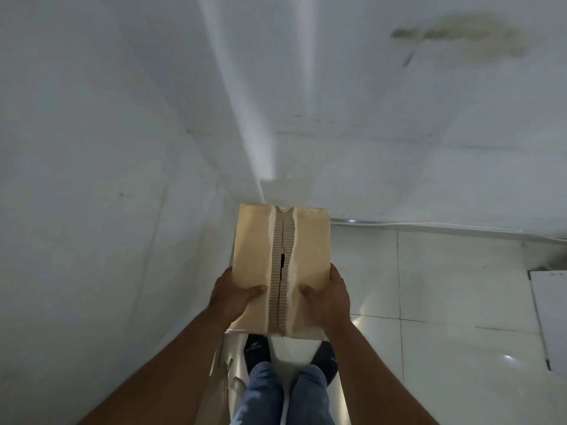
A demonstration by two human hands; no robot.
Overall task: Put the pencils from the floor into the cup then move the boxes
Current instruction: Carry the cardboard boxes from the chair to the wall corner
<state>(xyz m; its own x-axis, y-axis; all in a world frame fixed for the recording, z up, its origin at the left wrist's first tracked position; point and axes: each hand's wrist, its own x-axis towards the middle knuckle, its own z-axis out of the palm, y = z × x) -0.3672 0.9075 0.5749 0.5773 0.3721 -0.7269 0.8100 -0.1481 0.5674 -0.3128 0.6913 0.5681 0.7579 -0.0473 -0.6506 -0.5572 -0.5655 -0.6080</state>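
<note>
Below the box (pixel 254 246), the feet (pixel 257 348) stand on the floor (pixel 429 271). The left hand (pixel 234 299) and right hand (pixel 331 297) grip its near end from either side, thumbs on top, fingers hidden beneath. To carry it well, I'd hold it level with support underneath, since the top seam is torn and gaping. It is tan cardboard, held in the air, its far end towards the wall (pixel 122 118)

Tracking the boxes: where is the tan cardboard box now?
Head view, centre: the tan cardboard box is gripped between left hand and right hand, above the white tiled floor.
</note>
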